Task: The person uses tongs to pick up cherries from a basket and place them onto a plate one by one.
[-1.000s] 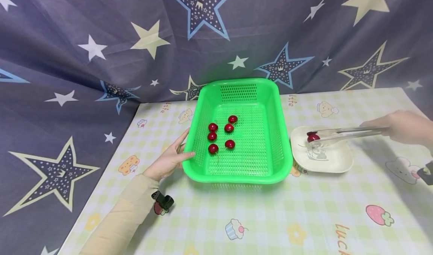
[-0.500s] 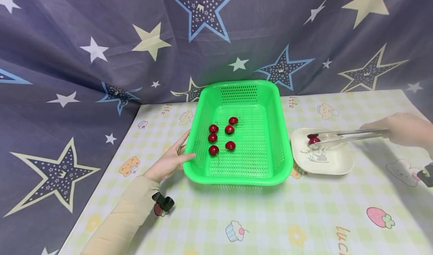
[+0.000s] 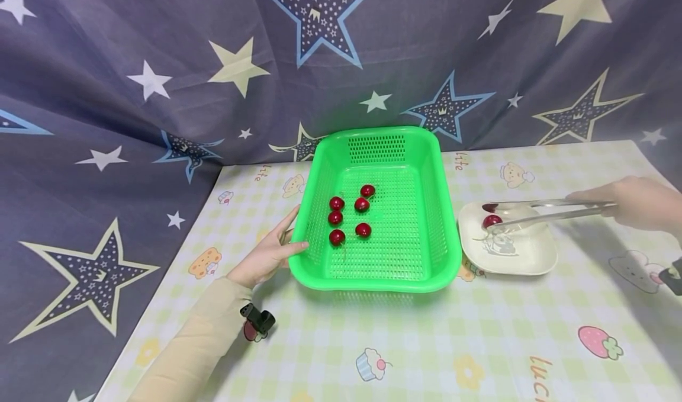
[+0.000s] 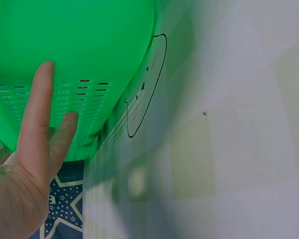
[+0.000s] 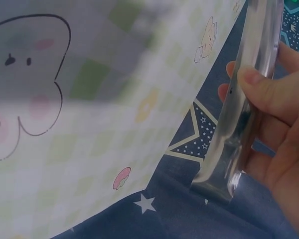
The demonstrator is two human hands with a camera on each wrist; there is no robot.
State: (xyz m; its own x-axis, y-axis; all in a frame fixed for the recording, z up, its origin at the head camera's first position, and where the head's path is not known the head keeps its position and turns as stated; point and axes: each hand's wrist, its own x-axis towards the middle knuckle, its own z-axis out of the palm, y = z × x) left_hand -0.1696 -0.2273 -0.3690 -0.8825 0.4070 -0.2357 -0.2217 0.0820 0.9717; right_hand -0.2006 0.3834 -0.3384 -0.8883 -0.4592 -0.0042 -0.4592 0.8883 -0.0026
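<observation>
My right hand [image 3: 647,203] grips metal tongs [image 3: 565,214], its thumb lying along one arm in the right wrist view. The tongs reach left over a white dish [image 3: 524,264], their tips spread apart. Between those tips, in the dish, is a red cherry [image 3: 492,221] with a thin stem. My left hand [image 3: 263,257] rests against the left side of a green basket [image 3: 373,284], thumb at the rim. In the left wrist view its straight fingers [image 4: 37,104] lie along the basket's outer wall. Several red cherries [image 3: 363,230] sit in the basket's left half.
A checked tablecloth [image 3: 426,354] with printed cartoons covers the table. The dish stands just right of the basket. Behind the table hangs a dark curtain [image 3: 186,112] with stars, close to the basket's far rim.
The tongs' arms have spread wider around the cherry; half a second ago the tips were close on it. The left hand and basket have stayed in place.
</observation>
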